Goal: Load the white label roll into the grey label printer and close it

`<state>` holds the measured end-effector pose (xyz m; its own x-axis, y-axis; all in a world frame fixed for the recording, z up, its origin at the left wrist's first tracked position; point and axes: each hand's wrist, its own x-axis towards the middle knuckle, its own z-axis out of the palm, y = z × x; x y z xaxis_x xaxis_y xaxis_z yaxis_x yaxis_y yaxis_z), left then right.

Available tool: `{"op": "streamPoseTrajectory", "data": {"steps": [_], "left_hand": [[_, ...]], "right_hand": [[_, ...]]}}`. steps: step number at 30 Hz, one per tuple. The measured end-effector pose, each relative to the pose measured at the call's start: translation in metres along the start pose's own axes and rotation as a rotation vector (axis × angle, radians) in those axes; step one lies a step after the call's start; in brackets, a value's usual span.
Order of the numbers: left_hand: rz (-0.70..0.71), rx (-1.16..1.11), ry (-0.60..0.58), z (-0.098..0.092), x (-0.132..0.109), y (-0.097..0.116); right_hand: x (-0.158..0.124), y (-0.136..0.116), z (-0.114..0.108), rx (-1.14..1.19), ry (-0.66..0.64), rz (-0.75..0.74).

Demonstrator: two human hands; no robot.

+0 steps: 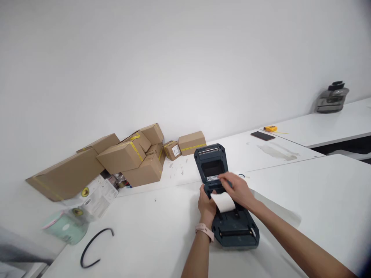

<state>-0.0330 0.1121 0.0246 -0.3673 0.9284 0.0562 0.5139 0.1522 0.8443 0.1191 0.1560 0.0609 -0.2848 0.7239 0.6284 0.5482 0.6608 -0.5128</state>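
Observation:
A dark blue-grey label printer (pixel 236 226) stands on the white table with its lid (pixel 211 154) raised at the far side. Inside its body sits a roll of white label paper (pixel 224 202), the loose end curling toward the left. My left hand (pixel 206 204) grips the printer's left side near the hinge, the thumb over the inner edge. Above the roll, my right hand (pixel 239 190) reaches in from the right, fingertips pinched together by the lower edge of the lid. Whatever is between those fingertips is too small to make out.
Several cardboard boxes (pixel 121 156) are piled at the back left. A mint-green container (pixel 68 229) and a black curved strip (pixel 87 249) lie front left. Farther right are a phone (pixel 262 135), a yellow tape measure (pixel 270 128) and a grey bottle (pixel 332 100).

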Motion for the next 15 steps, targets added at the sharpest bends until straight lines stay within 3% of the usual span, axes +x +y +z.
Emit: {"op": "streamPoseTrajectory", "data": {"steps": [2,4,9,15], "left_hand": [[-0.003,0.016,-0.004,0.000,0.001,-0.001],[-0.002,0.025,-0.003,0.000,0.001,-0.002],[0.026,0.043,-0.009,0.001,-0.002,0.001],[0.079,0.063,-0.024,0.001,-0.003,0.001]], "right_hand": [[-0.012,0.009,0.010,-0.120,-0.339,-0.069],[-0.016,0.016,0.019,-0.246,-0.539,-0.155],[-0.011,0.012,0.034,-0.391,-0.728,-0.240],[-0.010,0.002,0.032,-0.415,-0.843,-0.253]]}}
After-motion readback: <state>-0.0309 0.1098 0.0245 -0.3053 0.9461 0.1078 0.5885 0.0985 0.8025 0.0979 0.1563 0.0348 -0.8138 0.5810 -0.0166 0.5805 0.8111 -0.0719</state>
